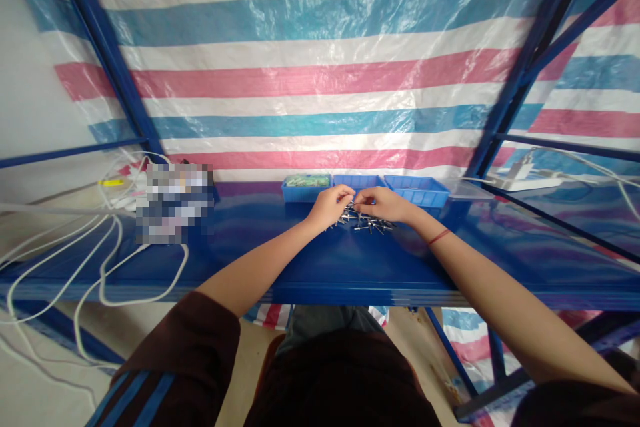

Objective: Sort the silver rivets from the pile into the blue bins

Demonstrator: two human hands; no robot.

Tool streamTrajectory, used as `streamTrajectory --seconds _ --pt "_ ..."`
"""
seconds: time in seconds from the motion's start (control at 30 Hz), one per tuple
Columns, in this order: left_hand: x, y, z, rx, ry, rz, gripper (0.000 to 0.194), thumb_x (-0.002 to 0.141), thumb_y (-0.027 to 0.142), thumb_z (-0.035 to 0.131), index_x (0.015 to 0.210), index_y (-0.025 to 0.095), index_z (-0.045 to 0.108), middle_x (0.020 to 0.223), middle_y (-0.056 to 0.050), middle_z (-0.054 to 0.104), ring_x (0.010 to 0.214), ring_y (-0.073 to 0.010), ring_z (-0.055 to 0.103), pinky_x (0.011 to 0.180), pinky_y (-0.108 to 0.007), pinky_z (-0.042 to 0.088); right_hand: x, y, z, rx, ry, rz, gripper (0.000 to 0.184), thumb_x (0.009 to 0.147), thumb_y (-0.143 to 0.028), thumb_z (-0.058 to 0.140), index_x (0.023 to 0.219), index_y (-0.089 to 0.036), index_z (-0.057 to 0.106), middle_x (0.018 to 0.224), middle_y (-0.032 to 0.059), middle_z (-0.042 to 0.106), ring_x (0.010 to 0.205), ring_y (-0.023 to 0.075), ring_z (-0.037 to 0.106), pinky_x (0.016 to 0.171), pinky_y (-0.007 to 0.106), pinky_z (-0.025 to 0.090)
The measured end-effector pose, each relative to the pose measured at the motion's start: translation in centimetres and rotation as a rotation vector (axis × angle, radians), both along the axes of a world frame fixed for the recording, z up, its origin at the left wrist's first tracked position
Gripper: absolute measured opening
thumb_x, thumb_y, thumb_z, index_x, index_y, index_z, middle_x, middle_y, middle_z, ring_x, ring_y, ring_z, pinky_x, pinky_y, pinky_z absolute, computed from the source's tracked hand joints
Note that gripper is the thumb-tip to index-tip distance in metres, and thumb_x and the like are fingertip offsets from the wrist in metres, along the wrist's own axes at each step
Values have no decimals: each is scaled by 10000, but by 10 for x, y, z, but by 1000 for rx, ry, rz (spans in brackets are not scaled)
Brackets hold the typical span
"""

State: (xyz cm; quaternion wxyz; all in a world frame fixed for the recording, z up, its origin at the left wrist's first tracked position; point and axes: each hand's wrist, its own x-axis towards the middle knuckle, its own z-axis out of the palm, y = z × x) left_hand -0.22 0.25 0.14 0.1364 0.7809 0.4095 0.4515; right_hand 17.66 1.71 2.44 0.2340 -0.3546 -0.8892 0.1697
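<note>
My left hand [332, 205] and my right hand [379, 202] are close together over the middle of the blue shelf top. Both have thumb and fingers pinched, and whatever is between them is too small to make out. Beneath and between the hands lies a loose pile of slim silver-and-dark metal pieces [373, 224], partly covered by my fingers. Just behind stand three blue bins. The left bin [295, 195] holds green-and-white items, while the middle bin [357, 181] is partly hidden by my hands. A few small things seem to lie in the right bin [423, 193].
White cables [120, 280] loop over the shelf's left side, beside a blurred-out patch. A clear plastic tray or lid [467, 189] lies right of the bins. A white power strip [530, 180] is at the far right. Blue metal posts [515, 80] frame the striped sheet [310, 73].
</note>
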Motion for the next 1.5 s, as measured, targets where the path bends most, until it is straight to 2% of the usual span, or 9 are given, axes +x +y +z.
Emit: streamTrajectory --seconds 0.17,0.53,0.73,0.9,1.07,1.17,1.3,1.4,1.5 --pt "-2 6 -3 -33 -101 2 151 827 220 541 928 160 636 938 -45 700 869 -144 648 836 -291 492 -2 -2 5 -11 196 -54 276 748 -395 561 786 -138 654 702 37 632 635 129 534 637 277 417" --pt "4 -6 3 -98 -22 -47 211 836 303 527 923 158 653 948 -44 701 876 -164 641 845 -298 479 -5 -5 9 -120 465 -99 361 641 -488 669 686 -134 614 638 28 604 594 117 509 583 269 412" --pt "4 -5 1 -88 -9 -31 187 822 318 548 866 155 630 884 -37 696 802 -153 633 773 -295 489 -7 -7 9 1 441 -29 341 693 -478 626 727 -139 624 690 48 632 611 125 520 591 275 421" --pt "2 -2 1 -14 -93 69 144 799 293 583 845 160 614 893 -38 680 791 -137 627 776 -279 491 -5 -8 10 143 319 -81 276 745 -408 573 750 -143 651 726 54 655 641 136 538 628 277 426" --pt "0 -1 0 -6 -33 110 266 821 345 559 998 150 596 962 -61 655 836 -143 616 801 -277 482 3 1 10 101 272 -139 348 782 -456 520 756 -140 663 727 61 659 635 148 546 615 279 422" --pt "-2 -5 -1 -22 215 123 420 809 448 555 1124 171 573 1053 -83 618 992 -206 570 879 -345 447 17 9 14 135 347 -313 345 771 -450 523 744 -133 656 700 70 652 609 158 553 600 283 423" --pt "-4 -13 -2 -57 581 79 443 784 602 496 1045 276 645 1161 -57 565 1131 -296 463 933 -469 368 50 18 19 320 276 -728 306 771 -389 509 782 -139 685 776 111 680 736 235 610 695 331 431" --pt "-4 -14 -2 -37 648 61 354 817 544 484 996 299 665 1153 -34 574 1091 -284 483 908 -469 366 74 25 14 336 134 -970 326 779 -350 476 858 -133 706 851 157 679 840 294 615 729 370 430" --pt "-3 -13 -1 5 648 75 248 843 423 490 916 283 681 1107 -21 599 1042 -264 509 871 -441 382 86 32 7 365 10 -1052 361 777 -351 486 909 -98 708 914 207 658 939 320 588 799 404 425"
